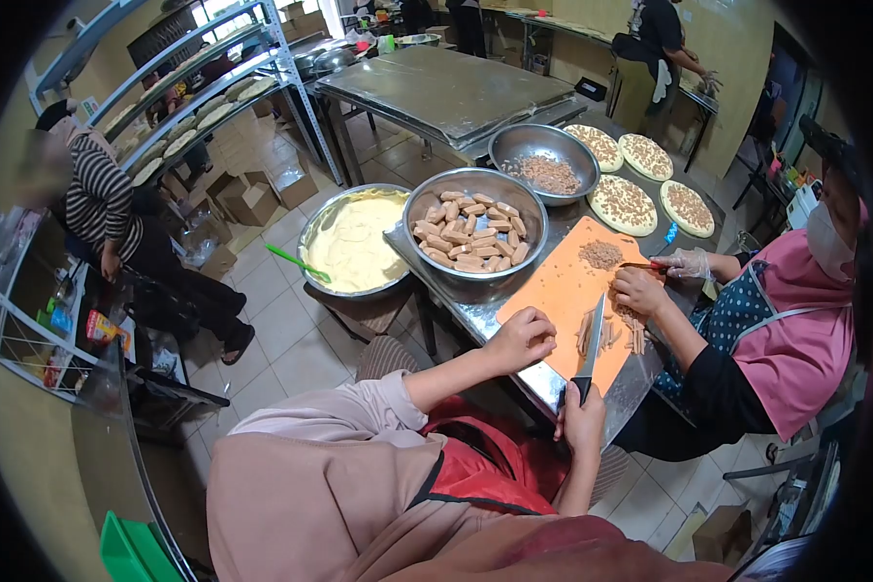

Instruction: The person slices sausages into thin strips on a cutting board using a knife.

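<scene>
My right hand is wrapped round the black handle of a kitchen knife, its blade pointing away from me over the orange cutting board. Beneath and beside the blade lie sausages cut into thin strips. My left hand hovers at the board's left edge, fingers loosely bent, with nothing visible in it. Across the board, a co-worker's bare hand and gloved hand work with another knife, beside a heap of finely chopped sausage.
A steel bowl of sausage pieces stands left of the board, with a bowl of chopped bits behind it. Several topped dough rounds lie farther back. A basin of pale cream with a green spatula is at the left.
</scene>
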Available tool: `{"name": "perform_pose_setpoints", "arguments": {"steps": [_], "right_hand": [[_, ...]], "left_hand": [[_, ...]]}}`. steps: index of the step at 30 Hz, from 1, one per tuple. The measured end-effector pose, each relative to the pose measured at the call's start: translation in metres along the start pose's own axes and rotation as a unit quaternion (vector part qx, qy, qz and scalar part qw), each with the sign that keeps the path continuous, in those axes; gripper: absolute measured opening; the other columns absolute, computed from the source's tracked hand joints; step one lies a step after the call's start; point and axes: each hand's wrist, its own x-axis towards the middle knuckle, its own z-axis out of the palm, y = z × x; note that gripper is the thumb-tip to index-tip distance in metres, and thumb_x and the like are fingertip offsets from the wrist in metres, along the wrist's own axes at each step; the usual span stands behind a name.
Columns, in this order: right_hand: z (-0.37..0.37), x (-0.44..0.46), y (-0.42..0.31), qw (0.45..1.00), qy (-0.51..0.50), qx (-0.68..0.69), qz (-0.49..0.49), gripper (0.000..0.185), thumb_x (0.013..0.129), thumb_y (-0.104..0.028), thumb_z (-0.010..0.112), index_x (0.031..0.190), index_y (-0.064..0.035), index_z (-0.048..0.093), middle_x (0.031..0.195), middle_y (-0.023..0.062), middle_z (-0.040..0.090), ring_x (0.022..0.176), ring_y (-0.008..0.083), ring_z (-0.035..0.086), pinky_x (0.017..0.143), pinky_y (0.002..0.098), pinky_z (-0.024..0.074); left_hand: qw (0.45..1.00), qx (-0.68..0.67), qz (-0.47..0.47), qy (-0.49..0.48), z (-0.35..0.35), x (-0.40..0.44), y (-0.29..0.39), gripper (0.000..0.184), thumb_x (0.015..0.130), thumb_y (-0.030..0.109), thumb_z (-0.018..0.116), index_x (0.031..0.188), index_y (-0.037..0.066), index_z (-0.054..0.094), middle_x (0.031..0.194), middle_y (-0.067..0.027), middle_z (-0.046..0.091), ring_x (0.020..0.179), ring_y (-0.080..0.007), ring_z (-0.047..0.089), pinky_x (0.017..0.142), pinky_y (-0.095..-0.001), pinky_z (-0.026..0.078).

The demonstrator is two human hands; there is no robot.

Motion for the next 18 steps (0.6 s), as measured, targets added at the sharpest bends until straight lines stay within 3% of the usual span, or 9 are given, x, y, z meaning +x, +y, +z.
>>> {"name": "perform_pose_setpoints", "arguments": {"steps": [18], "right_hand": [[0.0003, 0.0016, 0.0028, 1.000, 0.001, 0.006, 0.000, 0.023, 0.095, -0.019, 0.052, 0.084, 0.0007, 0.047, 0.049, 0.0063, 0.048, 0.031, 0.0142, 0.044, 0.028, 0.0291, 0.0351]], "left_hand": [[1.000, 0.006, -0.005, -0.003, -0.0008, -0.0006, 0.0013, 0.019, 0.075, 0.017, 0.072, 0.089, 0.005, 0.065, 0.093, -0.0108, 0.057, 0.088, -0.0265, 0.059, 0.076, -0.0349, 0.050]]}}
